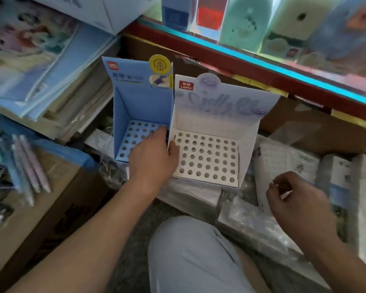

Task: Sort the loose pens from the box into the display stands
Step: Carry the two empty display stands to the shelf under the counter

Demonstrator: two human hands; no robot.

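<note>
Pinches the touching walls of the blue stand (135,98) and white stand (220,102) with the left hand (154,157); holds the right hand (298,197) loosely curled, empty. Leaves pens (28,166) heaped in the box (51,199), far left. Risks tipping either empty stand off the uneven wrapped packs (199,193) with a one-handed tug.

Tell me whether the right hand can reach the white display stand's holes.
Probably yes. The right hand hovers empty just right of the white display stand, whose holes lie open from above; the left hand grips only its left edge.

stands (220,98): 2 | hands (152,157): 2 | pens (28,163): perhaps 5, blurred
</note>
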